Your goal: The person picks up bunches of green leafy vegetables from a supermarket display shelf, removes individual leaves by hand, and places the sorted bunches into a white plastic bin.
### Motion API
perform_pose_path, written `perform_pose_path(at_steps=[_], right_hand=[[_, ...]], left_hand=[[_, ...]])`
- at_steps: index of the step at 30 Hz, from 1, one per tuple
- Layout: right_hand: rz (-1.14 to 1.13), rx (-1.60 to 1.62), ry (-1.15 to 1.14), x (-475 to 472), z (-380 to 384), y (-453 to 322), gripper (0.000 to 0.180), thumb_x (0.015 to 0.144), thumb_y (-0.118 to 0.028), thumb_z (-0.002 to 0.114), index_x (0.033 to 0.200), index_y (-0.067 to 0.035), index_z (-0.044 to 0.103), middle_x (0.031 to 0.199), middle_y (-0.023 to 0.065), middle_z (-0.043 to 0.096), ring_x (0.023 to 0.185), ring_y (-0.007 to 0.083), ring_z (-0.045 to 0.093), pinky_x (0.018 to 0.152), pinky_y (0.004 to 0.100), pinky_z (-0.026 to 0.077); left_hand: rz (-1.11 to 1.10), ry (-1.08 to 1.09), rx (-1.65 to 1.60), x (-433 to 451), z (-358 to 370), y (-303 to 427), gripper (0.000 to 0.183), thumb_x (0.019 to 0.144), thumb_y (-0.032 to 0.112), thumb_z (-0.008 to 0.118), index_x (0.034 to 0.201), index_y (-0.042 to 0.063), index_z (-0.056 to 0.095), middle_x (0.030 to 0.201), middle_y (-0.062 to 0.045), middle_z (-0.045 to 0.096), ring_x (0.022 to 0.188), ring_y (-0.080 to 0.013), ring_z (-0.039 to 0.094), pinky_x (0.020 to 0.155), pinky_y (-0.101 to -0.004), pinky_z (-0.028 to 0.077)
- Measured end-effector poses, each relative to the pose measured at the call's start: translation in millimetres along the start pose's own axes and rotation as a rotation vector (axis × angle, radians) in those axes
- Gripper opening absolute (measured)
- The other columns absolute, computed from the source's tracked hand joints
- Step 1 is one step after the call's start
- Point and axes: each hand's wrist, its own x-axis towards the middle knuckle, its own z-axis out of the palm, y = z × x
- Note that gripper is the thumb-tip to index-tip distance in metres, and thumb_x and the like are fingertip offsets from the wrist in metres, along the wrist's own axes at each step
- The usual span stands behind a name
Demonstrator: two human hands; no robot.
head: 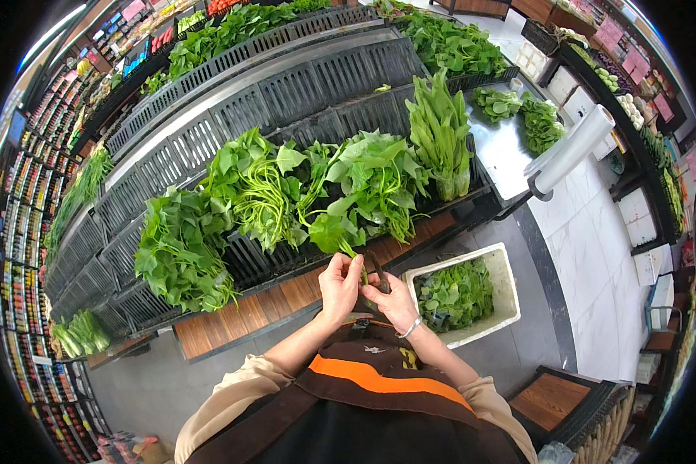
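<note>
My left hand [341, 284] is closed on the stems of a small leafy green sprig [332, 232], whose leaves point toward the rack. Close beside it, my right hand [391, 298] holds a dark tool [378, 269], perhaps a knife; its kind is hard to tell. Both hands meet at the stems. Beyond them, bunches of leafy greens lie on the black slatted rack: one at the left [180, 249], one with its stems curled on top [267, 197] and one straight ahead [377, 174]. A bunch of long-leaved lettuce [441, 139] stands to their right.
A white foam box [509, 290] with loose leaves [458, 293] sits on the floor at my right. A plastic bag roll [577, 151] juts out beside the metal counter [499, 156]. Wooden boards [255, 316] edge the rack. A wood-topped stand [551, 400] is at lower right.
</note>
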Motion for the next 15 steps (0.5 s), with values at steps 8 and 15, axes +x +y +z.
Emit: perform_pose_path(at_steps=[8,15], right_hand=[[0.337,0.375,0.044,-0.8,-17.5,-4.3,0.011,0.086,-0.016,0.061,0.085,-0.005,0.060,0.070,0.0001,0.056,0.047,0.0042,0.038,0.038,0.0185,0.025],[-0.035,0.548,-0.020,11.9,-0.9,20.5,0.010,0.087,-0.010,0.059,0.088,-0.002,0.052,0.082,0.0063,0.055,0.063,0.0143,0.051,0.054,0.0262,0.043]], left_hand=[[0.652,-0.127,0.470,-6.1,-17.5,40.7,0.014,0.078,0.004,0.067,0.071,0.005,0.055,0.058,-0.007,0.052,0.049,-0.0229,0.054,0.044,-0.0311,0.042],[0.936,-0.505,0.335,-17.1,64.3,75.6,0.013,0.077,0.015,0.069,0.079,0.007,0.059,0.067,-0.006,0.056,0.055,-0.0241,0.058,0.047,-0.0336,0.046]])
